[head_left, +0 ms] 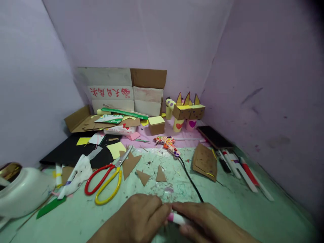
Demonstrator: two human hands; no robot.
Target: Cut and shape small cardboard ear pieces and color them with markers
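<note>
Low in the head view, my left hand (143, 216) is closed around the pink end of a white marker (179, 219). From the other side, my right hand (206, 219) has its fingers wrapped over the marker's white body. Both hands meet near the table's front edge. Just beyond them lie two small cardboard triangles (161, 174). Scissors (109, 179) with one red and one yellow handle rest open to the left. A patterned glue gun (169, 145) lies farther back, its black cord running toward my right hand.
Cardboard figures (187, 111) on cups stand at the back, beside a small box (156, 126). A folded cardboard piece (204, 162), a phone (215, 136) and several markers (243, 172) lie right. A white pot (27, 192) sits left.
</note>
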